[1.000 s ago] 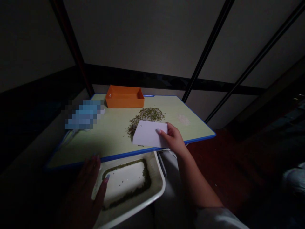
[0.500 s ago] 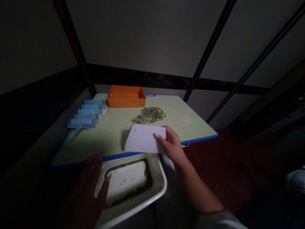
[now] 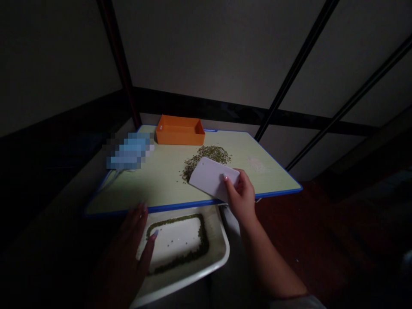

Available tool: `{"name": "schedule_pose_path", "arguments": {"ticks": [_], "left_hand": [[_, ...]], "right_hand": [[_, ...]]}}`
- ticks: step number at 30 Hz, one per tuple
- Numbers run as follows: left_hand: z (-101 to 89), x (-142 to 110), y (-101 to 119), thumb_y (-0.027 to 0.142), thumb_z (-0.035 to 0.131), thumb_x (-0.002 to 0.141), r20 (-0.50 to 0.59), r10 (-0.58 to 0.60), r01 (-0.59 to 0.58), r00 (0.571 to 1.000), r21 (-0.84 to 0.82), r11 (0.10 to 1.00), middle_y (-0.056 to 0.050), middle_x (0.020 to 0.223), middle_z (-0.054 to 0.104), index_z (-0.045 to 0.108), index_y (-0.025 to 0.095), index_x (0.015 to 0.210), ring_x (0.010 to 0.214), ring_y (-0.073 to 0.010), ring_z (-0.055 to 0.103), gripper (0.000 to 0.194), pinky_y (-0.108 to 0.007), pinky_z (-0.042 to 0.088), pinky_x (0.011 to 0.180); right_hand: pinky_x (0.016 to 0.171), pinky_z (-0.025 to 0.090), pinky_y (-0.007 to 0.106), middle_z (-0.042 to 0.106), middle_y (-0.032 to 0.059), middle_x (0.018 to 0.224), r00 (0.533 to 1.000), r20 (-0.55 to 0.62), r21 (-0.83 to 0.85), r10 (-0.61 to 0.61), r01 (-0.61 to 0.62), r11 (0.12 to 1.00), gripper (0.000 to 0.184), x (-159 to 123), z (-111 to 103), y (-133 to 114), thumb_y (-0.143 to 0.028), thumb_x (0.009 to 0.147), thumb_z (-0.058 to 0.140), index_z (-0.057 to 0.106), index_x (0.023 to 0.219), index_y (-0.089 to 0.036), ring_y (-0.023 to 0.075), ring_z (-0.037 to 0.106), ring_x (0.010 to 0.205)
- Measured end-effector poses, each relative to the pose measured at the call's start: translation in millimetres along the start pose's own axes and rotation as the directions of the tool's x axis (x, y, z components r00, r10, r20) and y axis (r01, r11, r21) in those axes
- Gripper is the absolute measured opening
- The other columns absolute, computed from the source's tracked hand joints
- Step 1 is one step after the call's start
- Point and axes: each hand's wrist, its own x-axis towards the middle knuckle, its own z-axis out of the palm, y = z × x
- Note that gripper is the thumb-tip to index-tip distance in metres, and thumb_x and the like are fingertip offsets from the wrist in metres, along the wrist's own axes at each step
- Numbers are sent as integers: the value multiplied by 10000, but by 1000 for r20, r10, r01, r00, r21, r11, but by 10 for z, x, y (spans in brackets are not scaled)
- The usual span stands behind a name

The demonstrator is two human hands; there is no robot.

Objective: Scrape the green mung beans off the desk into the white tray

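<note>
My right hand (image 3: pixel 242 195) grips a white plastic dough scraper (image 3: pixel 210 178), thumb on top and fingers beneath. The scraper is tilted over the near side of a loose pile of small green beans mixed with pale grains (image 3: pixel 209 153). My left hand (image 3: pixel 135 244) is in shadow at the left side of a white tray (image 3: pixel 222 253). Its fingers are stretched out near the table's front edge, with the thumb apart over the tray. Inside the tray, green beans (image 3: pixel 202 242) line the edges of the floor, and a few lie loose in the middle.
The pale green table (image 3: pixel 161 184) has a blue rim. An orange box (image 3: pixel 180 136) stands at its back. A blurred blue-and-white object (image 3: pixel 130 150) lies at the left, trailing a pale cord. A thin patch of pale grains (image 3: pixel 256 164) lies at the right.
The scraper in my right hand has moved away from me toward the bean pile and turned, now covering its near side. My left hand stays by the tray. The view has shifted slightly.
</note>
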Motion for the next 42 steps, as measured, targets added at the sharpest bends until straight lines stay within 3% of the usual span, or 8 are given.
{"name": "schedule_pose_path", "arguments": {"ticks": [6, 16, 33, 42], "left_hand": [[-12, -4, -16, 384, 427, 889, 14, -4, 4, 1000, -19, 1000, -54, 1520, 431, 135, 305, 1502, 1386, -235, 410, 684, -408, 474, 1069], [12, -15, -28, 388, 429, 888, 39, -17, 18, 999, -18, 1000, -45, 1526, 424, 130, 311, 1503, 1389, -243, 415, 688, -416, 459, 1074], [-20, 6, -5, 382, 434, 886, 41, -20, 22, 999, -37, 999, -43, 1524, 428, 122, 314, 1503, 1395, -234, 404, 695, -413, 455, 1084], [-1, -11, -16, 379, 433, 885, 27, -15, 16, 1000, -45, 999, -38, 1541, 403, 149, 301, 1501, 1408, -224, 387, 682, -398, 423, 1110]], "right_hand": [[598, 401, 251, 599, -13, 746, 997, 75, 13, 10, -11, 1000, 134, 23, 161, 15, -349, 862, 560, 538, 906, -225, 154, 534, 666], [599, 398, 254, 585, -14, 737, 993, 115, 47, 13, -18, 999, 129, -6, 242, -29, -341, 859, 574, 541, 900, -224, 152, 516, 665], [600, 396, 245, 578, -14, 733, 993, 120, 62, 14, -22, 998, 118, -65, 119, -54, -337, 859, 586, 555, 875, -225, 154, 513, 679], [574, 386, 234, 557, -25, 728, 981, 189, 108, 37, -58, 992, 139, -113, 102, -65, -351, 858, 603, 554, 878, -223, 142, 509, 658]]}}
